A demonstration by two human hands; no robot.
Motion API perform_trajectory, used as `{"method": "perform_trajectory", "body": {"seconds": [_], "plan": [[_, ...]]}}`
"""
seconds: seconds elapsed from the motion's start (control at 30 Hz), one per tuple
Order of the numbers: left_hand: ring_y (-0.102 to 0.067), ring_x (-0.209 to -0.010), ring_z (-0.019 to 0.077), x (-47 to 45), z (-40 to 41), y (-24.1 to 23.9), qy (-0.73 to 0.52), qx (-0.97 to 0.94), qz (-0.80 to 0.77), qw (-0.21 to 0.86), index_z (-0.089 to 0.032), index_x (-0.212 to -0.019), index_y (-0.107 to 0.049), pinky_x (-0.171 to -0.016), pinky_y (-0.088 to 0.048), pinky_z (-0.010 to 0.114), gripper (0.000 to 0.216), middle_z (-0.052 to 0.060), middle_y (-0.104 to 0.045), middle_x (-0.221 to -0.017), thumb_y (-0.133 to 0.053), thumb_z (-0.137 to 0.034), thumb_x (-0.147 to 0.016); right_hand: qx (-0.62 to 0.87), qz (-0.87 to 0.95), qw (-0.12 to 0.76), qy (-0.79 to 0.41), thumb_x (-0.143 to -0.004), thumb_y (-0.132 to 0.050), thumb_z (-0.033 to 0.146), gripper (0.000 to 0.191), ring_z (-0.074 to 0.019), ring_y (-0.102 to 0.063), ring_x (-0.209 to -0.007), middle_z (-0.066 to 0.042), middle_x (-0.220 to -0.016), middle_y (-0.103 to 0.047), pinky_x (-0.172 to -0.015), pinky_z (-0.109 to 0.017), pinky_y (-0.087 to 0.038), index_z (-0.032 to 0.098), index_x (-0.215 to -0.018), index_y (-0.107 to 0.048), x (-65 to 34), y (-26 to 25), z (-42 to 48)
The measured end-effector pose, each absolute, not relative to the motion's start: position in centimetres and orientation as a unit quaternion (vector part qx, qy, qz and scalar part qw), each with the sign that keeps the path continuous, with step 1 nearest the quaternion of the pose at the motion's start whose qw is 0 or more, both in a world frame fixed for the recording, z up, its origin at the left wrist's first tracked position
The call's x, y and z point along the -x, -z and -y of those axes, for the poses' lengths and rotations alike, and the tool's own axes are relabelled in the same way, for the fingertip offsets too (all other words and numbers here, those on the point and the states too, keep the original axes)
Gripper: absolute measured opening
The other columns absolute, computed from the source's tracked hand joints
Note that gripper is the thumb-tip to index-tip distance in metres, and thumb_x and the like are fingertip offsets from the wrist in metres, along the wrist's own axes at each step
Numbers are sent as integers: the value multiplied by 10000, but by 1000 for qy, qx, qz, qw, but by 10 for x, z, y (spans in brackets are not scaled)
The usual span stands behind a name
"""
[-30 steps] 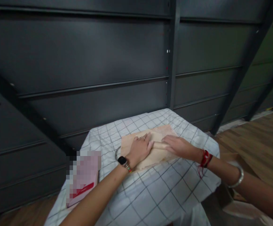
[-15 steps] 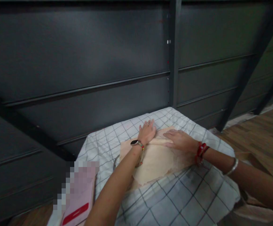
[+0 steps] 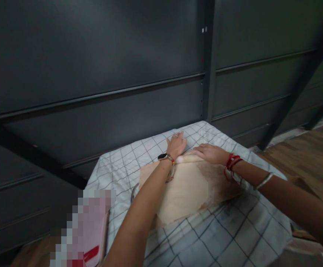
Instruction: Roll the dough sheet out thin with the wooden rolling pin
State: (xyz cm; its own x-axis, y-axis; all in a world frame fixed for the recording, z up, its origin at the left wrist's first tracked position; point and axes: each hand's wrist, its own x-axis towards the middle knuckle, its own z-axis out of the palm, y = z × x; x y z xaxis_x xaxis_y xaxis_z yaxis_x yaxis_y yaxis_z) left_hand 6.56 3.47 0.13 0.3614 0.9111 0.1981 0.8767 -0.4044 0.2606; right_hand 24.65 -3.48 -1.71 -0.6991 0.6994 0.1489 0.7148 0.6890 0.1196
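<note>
A pale sheet of dough [image 3: 185, 191] lies on a brown wooden board [image 3: 224, 185] on the checked cloth. A light wooden rolling pin [image 3: 187, 158] lies across the far edge of the dough. My left hand [image 3: 176, 144] rests flat over the pin's left part, fingers stretched out onto the cloth beyond it. My right hand [image 3: 210, 152] lies flat on the pin's right part, fingers spread and pointing left. Neither hand curls around the pin. A watch is on my left wrist, with red threads and a silver bangle on my right.
The table is covered with a white checked cloth [image 3: 228, 233]. A pink, blurred-out flat object [image 3: 86, 226] lies at its near left corner. A metal ring [image 3: 134, 191] sticks out at the board's left side. A dark panelled wall [image 3: 122, 74] stands close behind, with wooden floor [image 3: 314, 159] at right.
Both hands have pushed the rolling pin away from me, from the middle of the dough to its far edge. My arms have stretched out and my fingers have flattened.
</note>
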Motion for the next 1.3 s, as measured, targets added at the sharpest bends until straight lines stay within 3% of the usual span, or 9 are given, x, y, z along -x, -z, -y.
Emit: {"method": "perform_trajectory", "body": {"seconds": [0.2, 0.37, 0.6, 0.73, 0.83, 1.13, 1.3], "plan": [[-379, -1315, 221, -32, 0, -2, -58, -888, -455, 38, -172, -1384, -388, -1067, -307, 365, 524, 94, -442, -1413, -203, -425, -965, 468, 879, 51, 74, -932, -410, 202, 285, -217, -538, -1098, -141, -1133, -625, -919, -334, -411, 145, -1155, -579, -237, 11, 46], [-320, -1351, 232, -6, 46, 6, -55, -894, -442, -45, -165, -1420, -345, -1099, -245, 356, 538, 105, -420, -1428, -211, -424, -969, 484, 863, 114, 90, -956, -359, 309, 360, -252, -539, -1102, -166, -1164, -605, -889, -371, -451, 111, -1195, -541, -230, 17, 84], [-332, -1343, 220, -17, 39, 4, -63, -892, -443, -57, -209, -1388, -401, -1096, -237, 378, 491, 73, -429, -1426, -249, -407, -964, 452, 875, 158, 65, -948, -356, 333, 435, -266, -494, -1191, -172, -1269, -561, -984, -435, -398, 94, -1285, -494, -230, 20, 93], [-572, -1102, 230, -33, 15, 2, -64, -876, -474, -57, -232, -1325, -470, -914, -418, 339, 482, 79, -632, -1187, -240, -447, -960, 470, 874, 95, 79, -963, -317, 343, 420, -315, -443, -1230, -163, -1303, -538, -944, -512, -399, 156, -1285, -511, -234, 12, 73], [-626, -978, 223, -41, 1, 1, -56, -870, -488, -44, -262, -1330, -461, -784, -459, 307, 476, 54, -670, -1102, -249, -460, -952, 478, 870, 59, 105, -973, -294, 333, 394, -347, -425, -1232, -174, -1233, -576, -921, -551, -385, 176, -1221, -556, -236, 8, 63], [-530, -1171, 210, -56, -44, 4, -34, -874, -483, 38, -273, -1377, -402, -912, -412, 288, 491, 14, -533, -1341, -287, -450, -934, 488, 864, 33, 120, -956, -347, 299, 337, -307, -480, -1176, -175, -1146, -621, -863, -433, -430, 155, -1100, -615, -245, 11, 34], [-507, -1198, 203, -61, -56, 7, -37, -879, -475, 19, -221, -1356, -430, -957, -379, 282, 473, 43, -516, -1356, -325, -391, -927, 458, 878, 69, 119, -938, -389, 258, 284, -236, -554, -1042, -145, -1066, -652, -874, -369, -424, 141, -1005, -638, -249, 17, 20]]}}
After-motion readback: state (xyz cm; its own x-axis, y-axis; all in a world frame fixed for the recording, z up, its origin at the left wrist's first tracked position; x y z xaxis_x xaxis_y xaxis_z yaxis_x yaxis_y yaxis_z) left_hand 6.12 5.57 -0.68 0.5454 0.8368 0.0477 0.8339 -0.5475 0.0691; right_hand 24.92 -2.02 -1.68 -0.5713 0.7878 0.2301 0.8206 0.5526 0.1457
